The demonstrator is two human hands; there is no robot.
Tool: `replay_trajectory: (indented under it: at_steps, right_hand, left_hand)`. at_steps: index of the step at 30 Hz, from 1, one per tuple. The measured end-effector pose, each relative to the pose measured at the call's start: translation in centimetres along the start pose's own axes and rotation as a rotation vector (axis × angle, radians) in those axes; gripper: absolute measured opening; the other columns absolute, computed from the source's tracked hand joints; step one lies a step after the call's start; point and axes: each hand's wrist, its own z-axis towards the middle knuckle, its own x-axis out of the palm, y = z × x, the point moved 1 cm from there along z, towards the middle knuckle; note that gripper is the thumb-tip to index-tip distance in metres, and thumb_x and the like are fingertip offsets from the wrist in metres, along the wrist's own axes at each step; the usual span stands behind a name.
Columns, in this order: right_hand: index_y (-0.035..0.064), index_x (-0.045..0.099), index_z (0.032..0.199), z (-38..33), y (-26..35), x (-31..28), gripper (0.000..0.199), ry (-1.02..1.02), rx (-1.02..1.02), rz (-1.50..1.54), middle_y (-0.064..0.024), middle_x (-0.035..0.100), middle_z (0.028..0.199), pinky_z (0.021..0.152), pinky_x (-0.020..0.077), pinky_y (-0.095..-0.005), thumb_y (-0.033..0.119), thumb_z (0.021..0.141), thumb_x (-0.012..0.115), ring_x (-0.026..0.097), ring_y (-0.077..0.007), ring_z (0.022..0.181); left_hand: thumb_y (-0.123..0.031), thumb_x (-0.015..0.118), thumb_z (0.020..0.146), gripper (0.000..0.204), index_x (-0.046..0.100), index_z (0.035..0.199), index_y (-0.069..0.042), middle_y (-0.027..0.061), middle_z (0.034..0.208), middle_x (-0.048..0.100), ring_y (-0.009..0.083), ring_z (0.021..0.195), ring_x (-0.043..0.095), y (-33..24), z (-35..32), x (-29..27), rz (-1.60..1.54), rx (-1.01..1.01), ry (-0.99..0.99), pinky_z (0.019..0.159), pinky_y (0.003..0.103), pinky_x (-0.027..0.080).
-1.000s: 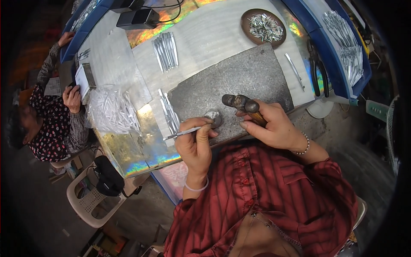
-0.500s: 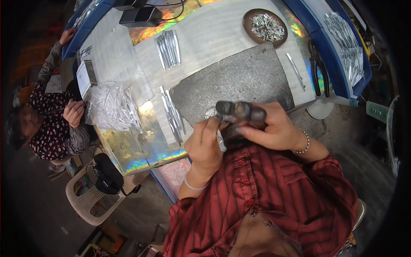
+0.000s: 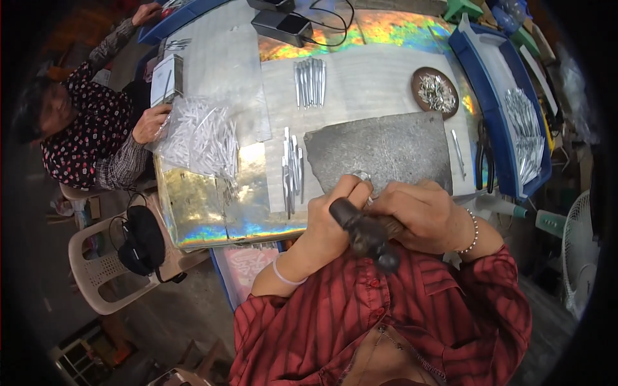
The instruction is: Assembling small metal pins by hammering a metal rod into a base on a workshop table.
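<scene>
My right hand (image 3: pixel 425 215) is closed around a hammer whose dark metal head (image 3: pixel 367 235) hangs over my shirt front; its handle is mostly hidden in my grip. Beside it my left hand (image 3: pixel 331 222) is closed, fingertips pinched at the near edge of a grey stone slab (image 3: pixel 386 151). What those fingers hold is hidden. A small shiny silvery piece (image 3: pixel 362 175) shows on the slab just at the left fingertips. The fingers of both hands come close together there, behind the hammer head.
Silvery metal sticks lie in a row (image 3: pixel 310 82) and a loose group (image 3: pixel 292 170). Beyond the slab sits a brown dish (image 3: pixel 421 103) of small metal pieces. Pliers (image 3: pixel 484 157) and a blue tray (image 3: pixel 508 186) are right. At left, a co-worker's hand (image 3: pixel 151 123) touches a bag (image 3: pixel 203 138) of white sticks.
The hammer has turned in my right hand, its head swinging down toward my shirt. My hands have drawn closer together. The view has shifted, and the co-worker's hand has moved to the bag.
</scene>
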Motion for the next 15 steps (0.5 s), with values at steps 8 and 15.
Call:
replay_trajectory:
  at_steps: [8,15]
  right_hand:
    - [0.0027,0.042,0.121,-3.6,1.4,-2.4,0.038,-0.148,0.531,0.754,-0.0153,0.052,0.104,0.075,0.0463,-0.0293,0.004,0.084,0.052,0.059,-0.0248,0.081]
    - [-0.0007,0.045,0.118,-4.4,4.1,-4.0,0.043,-0.061,0.370,-0.059,-0.0182,0.059,0.095,0.068,0.0500,-0.0341,0.002,0.078,0.061,0.062,-0.0338,0.083]
  left_hand:
    - [0.004,0.054,0.071,0.019,0.055,0.087,-0.007,0.0084,0.074,0.049,0.0270,0.057,0.056,0.3,-0.3,0.2,0.071,0.021,-0.112,0.046,0.034,0.045]
    - [0.006,0.056,0.071,0.018,0.056,0.085,-0.006,0.0085,0.074,0.051,0.0269,0.056,0.056,0.3,0.0,0.1,0.055,0.021,-0.139,0.046,0.034,0.044]
